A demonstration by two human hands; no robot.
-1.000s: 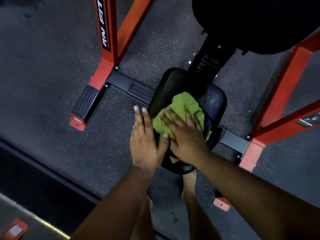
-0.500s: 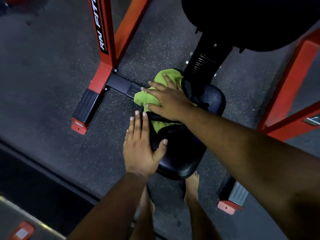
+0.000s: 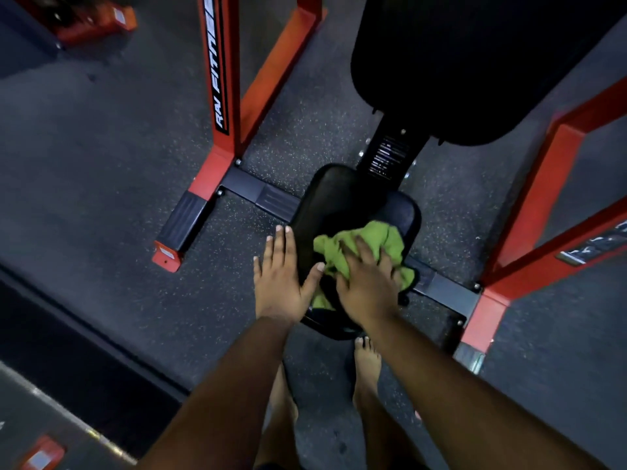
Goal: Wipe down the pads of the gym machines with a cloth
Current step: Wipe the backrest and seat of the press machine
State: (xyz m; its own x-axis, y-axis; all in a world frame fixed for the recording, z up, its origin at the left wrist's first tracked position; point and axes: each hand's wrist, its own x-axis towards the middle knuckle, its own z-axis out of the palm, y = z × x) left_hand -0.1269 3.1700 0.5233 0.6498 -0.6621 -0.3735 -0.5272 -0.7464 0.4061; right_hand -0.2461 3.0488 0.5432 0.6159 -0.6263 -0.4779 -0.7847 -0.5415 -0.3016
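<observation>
Your right hand [image 3: 368, 286] lies flat with its fingers [image 3: 364, 247] spread wide on the green cloth [image 3: 369, 240], pressing it onto the black seat pad [image 3: 342, 198], while your left hand [image 3: 280, 279] rests just beside it on the pad's edge, fingers straight and holding nothing. The cloth looks soft, light and floppy, so it will likely bunch up; keep your palm on its middle and push down, as the shiny pad may be slippery. Far past your left fingers, white letters on the red post [image 3: 220, 79] read "RAV FITN", with the rest cut off.
</observation>
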